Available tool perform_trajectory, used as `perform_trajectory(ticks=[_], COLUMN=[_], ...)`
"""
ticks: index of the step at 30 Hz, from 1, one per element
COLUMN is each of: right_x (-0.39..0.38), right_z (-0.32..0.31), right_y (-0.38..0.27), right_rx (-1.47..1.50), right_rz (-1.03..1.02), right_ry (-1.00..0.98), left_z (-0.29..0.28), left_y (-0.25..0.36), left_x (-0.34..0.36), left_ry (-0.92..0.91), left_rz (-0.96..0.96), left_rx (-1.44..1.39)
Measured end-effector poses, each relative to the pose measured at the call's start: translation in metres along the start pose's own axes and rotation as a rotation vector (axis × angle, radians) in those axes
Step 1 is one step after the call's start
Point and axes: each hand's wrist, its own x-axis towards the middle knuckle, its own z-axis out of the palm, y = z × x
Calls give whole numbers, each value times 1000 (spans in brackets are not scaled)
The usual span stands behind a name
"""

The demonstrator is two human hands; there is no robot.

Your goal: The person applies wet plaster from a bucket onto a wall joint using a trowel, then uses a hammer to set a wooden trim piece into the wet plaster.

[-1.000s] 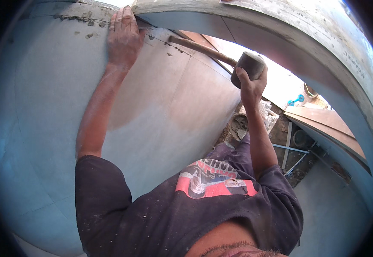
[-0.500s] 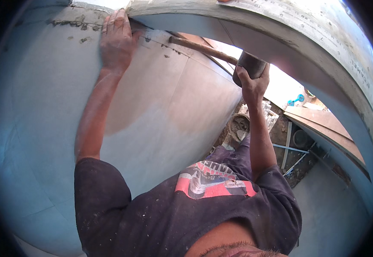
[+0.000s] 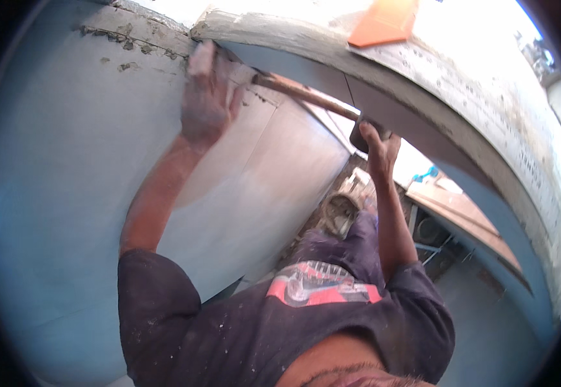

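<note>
Pale blue board fills the left of the head view, its crumbled top edge meeting a curved grey concrete beam across the upper frame. At upper centre the left hand lies flat, fingers spread, on the board. Right of centre the right hand is clenched round a hammer (brown wooden handle), which slants up-left beneath the beam.

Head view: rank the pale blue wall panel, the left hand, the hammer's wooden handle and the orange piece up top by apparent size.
1. Pale blue wall panel, by far.
2. Left hand.
3. Hammer's wooden handle and orange piece: alike in area, and the orange piece is cut by the frame edge, so unranked.
</note>
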Motion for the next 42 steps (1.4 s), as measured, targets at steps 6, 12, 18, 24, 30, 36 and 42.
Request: perform_trajectory(ticks=[6,12,18,24,30,36,42], right_x=[21,55,89,108,103,107,92], right_z=[-9,-15,-24,-27,-47,-27,-48], right_y=[33,102,156,201,220,222,210], right_rx=[20,160,184,288,387,298,311], right_rz=[-102,-345,-647,-783,-812,-1032,-1034], right_ry=[-71,-166,-230,-243,-195,-242,-507], left_z=[76,115,123,135,129,139,136], left_y=[26,36,43,64,51,42,36], left_x=[-58,-71,-66,-71,-63,-66,-66], left_ry=[-270,-204,-320,-88,-150,-87,-110], left_rz=[88,132,245,191,218,280,308], left_rx=[120,349,779,758,670,764,785])
